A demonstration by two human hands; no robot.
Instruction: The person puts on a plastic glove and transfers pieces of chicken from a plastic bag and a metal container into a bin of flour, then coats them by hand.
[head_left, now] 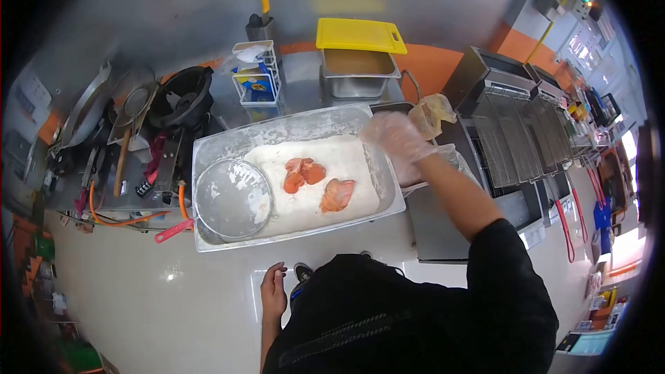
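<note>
A big steel tray (215, 145) holds white flour and two raw pinkish-orange chicken pieces (303, 174) (337, 194). A round flour-dusted sieve (232, 199) rests in the tray's left part. My right hand (396, 136), in a clear plastic glove, hovers over the tray's far right corner, fingers spread, holding nothing. My left hand (273, 291) hangs bare and loose below the tray's near edge, above the floor, touching nothing.
Behind the tray stand a steel container (357, 69) under a yellow cutting board (360, 34) and a wire rack (256, 76). A gas burner (183, 100) and utensils sit left. Deep fryers with baskets (512, 125) stand right. A plastic bag (433, 114) lies beside my right hand.
</note>
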